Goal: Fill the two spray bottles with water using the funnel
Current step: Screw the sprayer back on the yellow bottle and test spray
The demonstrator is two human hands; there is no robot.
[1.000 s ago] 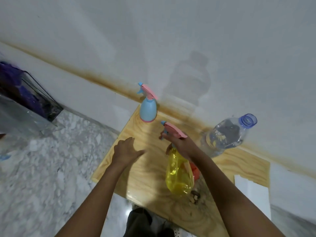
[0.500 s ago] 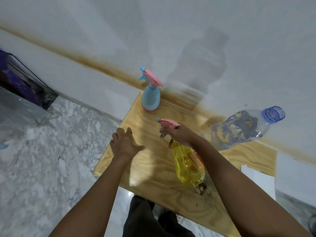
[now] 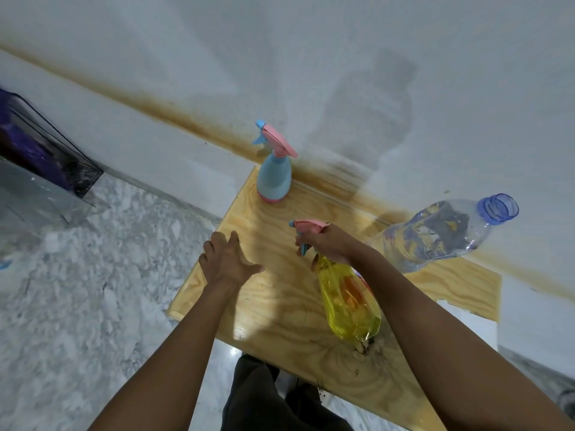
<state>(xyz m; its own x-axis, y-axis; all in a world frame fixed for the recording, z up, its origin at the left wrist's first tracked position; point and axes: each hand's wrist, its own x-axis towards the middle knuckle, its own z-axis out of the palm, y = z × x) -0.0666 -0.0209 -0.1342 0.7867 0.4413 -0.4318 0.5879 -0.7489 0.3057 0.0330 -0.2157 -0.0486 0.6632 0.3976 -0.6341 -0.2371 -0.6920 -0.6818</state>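
While the right hand (image 3: 329, 245) clamps its grip round the yellow spray bottle's (image 3: 350, 306) neck, the left hand (image 3: 225, 264) spreads its grip apart, holding nothing.
Yellow bottle: centre right, tilted over the worktop (image 3: 273, 309). Blue spray bottle (image 3: 273, 178): upright, upper centre. Uncapped water bottle (image 3: 435, 234): right.

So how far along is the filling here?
Nothing looks done yet: both spray heads are on, and the blue spray bottle stands untouched by the wall. In hand: the right hand grips the yellow spray bottle at its neck; the left hand is open. Left: unscrewing both, then funnelling water from the uncapped water bottle.
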